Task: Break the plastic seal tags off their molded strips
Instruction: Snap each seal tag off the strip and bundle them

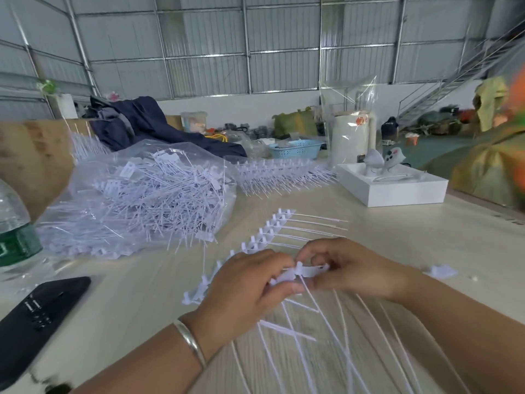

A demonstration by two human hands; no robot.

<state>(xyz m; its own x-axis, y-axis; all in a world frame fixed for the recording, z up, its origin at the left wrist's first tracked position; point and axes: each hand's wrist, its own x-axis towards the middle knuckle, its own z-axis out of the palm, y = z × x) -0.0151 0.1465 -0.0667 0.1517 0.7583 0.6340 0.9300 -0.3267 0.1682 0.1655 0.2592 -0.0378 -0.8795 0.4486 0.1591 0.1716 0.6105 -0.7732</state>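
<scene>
A white molded strip of seal tags [267,234] curves across the wooden table [426,237], its thin tails pointing right. My left hand [244,285] grips the near part of the strip with curled fingers. My right hand [349,265] pinches one white seal tag [311,271] between thumb and fingers, right against the left hand. Long white tails [326,331] fan out toward me below both hands. A small loose white piece [440,271] lies to the right of my right hand.
A clear plastic bag heaped with loose tags [142,194] lies at left. More uncut strips [278,174] sit behind it. A white box [397,186], a blue basket [295,147], a water bottle [14,231] and a black phone [39,317] also stand around.
</scene>
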